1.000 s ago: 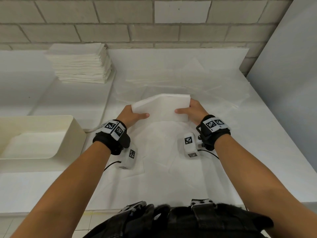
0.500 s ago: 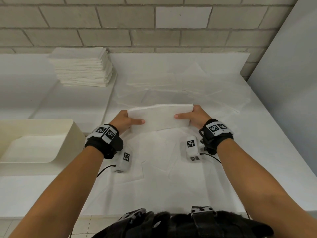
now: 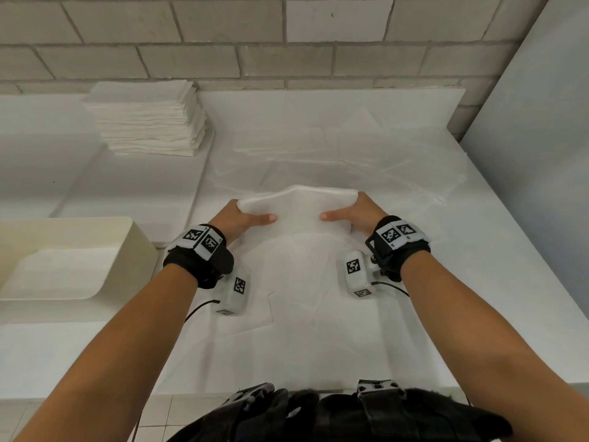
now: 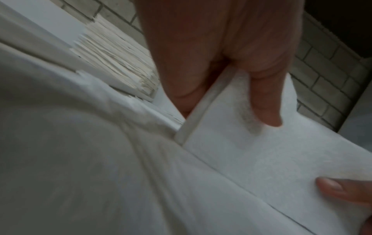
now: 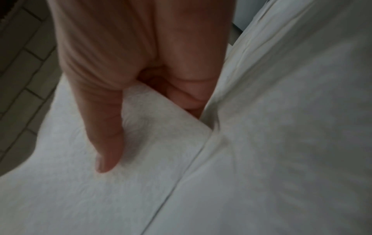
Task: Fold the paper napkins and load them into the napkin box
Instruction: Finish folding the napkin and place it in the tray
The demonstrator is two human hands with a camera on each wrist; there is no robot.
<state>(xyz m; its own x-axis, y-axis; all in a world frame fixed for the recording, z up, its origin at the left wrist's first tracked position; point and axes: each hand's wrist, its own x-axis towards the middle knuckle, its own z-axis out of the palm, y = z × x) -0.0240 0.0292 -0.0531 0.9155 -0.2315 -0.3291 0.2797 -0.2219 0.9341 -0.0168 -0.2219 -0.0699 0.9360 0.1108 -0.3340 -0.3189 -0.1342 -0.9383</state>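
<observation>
A white table fills most of the head view, its back edge against a pale brick wall and its right side running along a smooth grey panel. Its front edge runs across the bottom of the view, above the floor tiles. Thin, creased white sheets are spread flat across the middle of the table, from the front edge back towards the wall, with bare surface on their right. At the left edge sits the napkin box, a cream, smooth-walled tub with rounded corners, open at the top; something pale lies flat in its bottom, likely napkins, though the view is too washed out to be sure. Behind it, near the wall, stands a square stack of napkins with soft, ragged layered edges.

In the centre, lifted off the spread sheets, is the folded napkin, a soft rectangle with a faint embossed texture, sagging slightly in the middle. The left hand pinches its left end, thumb on top and fingers beneath; the right hand clamps the right end the same way. The hands are apart, one at each short edge, well clear of the box and the stack
</observation>
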